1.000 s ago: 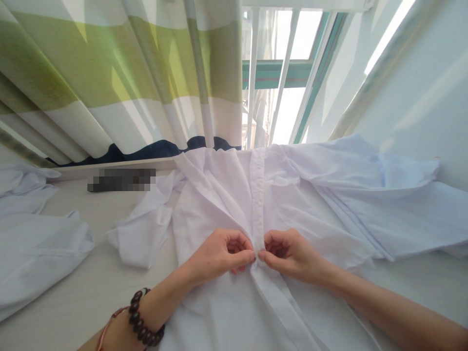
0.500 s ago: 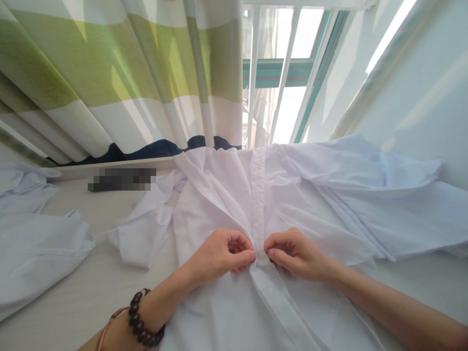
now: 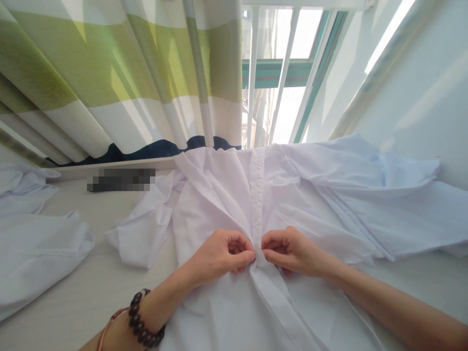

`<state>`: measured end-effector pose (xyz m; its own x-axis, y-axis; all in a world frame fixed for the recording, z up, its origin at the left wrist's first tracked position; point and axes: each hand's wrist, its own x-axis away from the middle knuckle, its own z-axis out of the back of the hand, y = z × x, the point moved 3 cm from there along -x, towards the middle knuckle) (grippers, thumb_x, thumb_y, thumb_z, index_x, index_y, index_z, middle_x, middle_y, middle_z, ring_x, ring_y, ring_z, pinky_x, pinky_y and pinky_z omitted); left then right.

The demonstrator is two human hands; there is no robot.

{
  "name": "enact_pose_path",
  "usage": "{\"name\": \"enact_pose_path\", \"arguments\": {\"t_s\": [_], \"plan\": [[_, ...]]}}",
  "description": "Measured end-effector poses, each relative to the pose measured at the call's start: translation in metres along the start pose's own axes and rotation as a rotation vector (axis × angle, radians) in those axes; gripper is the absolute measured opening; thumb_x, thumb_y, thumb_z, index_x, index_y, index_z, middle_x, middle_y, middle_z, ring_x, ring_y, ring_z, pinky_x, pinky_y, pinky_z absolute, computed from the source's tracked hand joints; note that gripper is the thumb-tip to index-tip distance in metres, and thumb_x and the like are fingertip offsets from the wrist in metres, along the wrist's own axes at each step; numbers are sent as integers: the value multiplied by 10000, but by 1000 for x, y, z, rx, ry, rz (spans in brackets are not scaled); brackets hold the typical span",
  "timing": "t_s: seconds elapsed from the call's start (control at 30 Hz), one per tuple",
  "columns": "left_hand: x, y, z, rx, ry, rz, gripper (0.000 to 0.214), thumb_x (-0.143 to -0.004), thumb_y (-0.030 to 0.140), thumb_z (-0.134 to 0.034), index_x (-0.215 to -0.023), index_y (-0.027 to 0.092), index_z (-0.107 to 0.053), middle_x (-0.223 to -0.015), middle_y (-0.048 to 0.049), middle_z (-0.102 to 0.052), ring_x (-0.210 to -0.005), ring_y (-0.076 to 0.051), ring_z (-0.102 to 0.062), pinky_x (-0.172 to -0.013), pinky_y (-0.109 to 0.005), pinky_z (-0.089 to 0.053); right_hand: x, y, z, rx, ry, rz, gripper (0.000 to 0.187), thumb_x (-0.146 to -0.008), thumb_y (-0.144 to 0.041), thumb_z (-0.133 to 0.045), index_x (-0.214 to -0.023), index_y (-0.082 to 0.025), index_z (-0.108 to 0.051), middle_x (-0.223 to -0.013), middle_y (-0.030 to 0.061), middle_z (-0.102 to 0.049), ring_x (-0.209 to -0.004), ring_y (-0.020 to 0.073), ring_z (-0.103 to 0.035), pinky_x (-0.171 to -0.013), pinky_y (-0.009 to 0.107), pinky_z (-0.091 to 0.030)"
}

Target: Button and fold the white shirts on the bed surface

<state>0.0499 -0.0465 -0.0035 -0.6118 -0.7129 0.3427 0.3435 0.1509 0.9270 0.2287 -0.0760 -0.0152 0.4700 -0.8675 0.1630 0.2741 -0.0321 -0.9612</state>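
Note:
A white shirt-like garment lies spread in front of me, its front strip running down the middle. My left hand pinches the fabric at the left edge of that strip, thumb against fingertips. Opposite it, my right hand pinches the strip's right edge, close to the left fingertips. Below the hands the strip twists and slants down to the right. Any button between the fingers is hidden. A dark bead bracelet circles my left wrist.
More white cloth lies at the left. A dark, blurred-out object rests near the back ledge. Behind hangs a green and white curtain, with white bars before a window. Sleeves spread toward the right wall.
My right hand has shifted slightly to the left, nearer the strip and my left fingertips. The left hand keeps its place and pinch.

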Motion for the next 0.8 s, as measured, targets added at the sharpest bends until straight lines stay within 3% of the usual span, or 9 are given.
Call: {"name": "enact_pose_path", "arguments": {"t_s": [0.27, 0.47, 0.63, 0.8], "plan": [[-1, -3, 1, 25, -2, -22, 207, -755, 356, -699, -743, 155, -652, -610, 24, -605, -564, -106, -555, -506, -203, -443, 0, 0, -3, 106, 70, 44, 115, -837, -272, -582, -758, -191, -601, -466, -76, -470, -403, 70, -429, -400, 177, -315], [-3, -7, 2, 106, 16, -16, 262, -713, 371, -748, -807, 155, -634, -615, 29, -598, -548, -106, -548, -486, -205, -437, 0, 2, -9, 71, 104, 115, 152, -893, -345, -574, -968, -212, -570, -574, -70, -584, -383, 52, -447, -391, 161, -314], [-2, -5, 3, 113, 18, -42, 247, -726, 375, -738, -771, 151, -644, -598, 24, -603, -551, -106, -549, -497, -203, -431, -2, 1, -9, 17, 88, 133, 174, -931, -351, -519, -932, -192, -591, -547, -75, -529, -392, 48, -435, -394, 161, -300], [-1, -3, 3, 111, 42, -45, 246, -727, 383, -736, -769, 156, -651, -603, 18, -617, -561, -108, -550, -510, -202, -427, -3, 2, -8, 15, 95, 118, 194, -897, -382, -578, -886, -189, -604, -544, -66, -564, -402, 57, -459, -408, 173, -317]]}}
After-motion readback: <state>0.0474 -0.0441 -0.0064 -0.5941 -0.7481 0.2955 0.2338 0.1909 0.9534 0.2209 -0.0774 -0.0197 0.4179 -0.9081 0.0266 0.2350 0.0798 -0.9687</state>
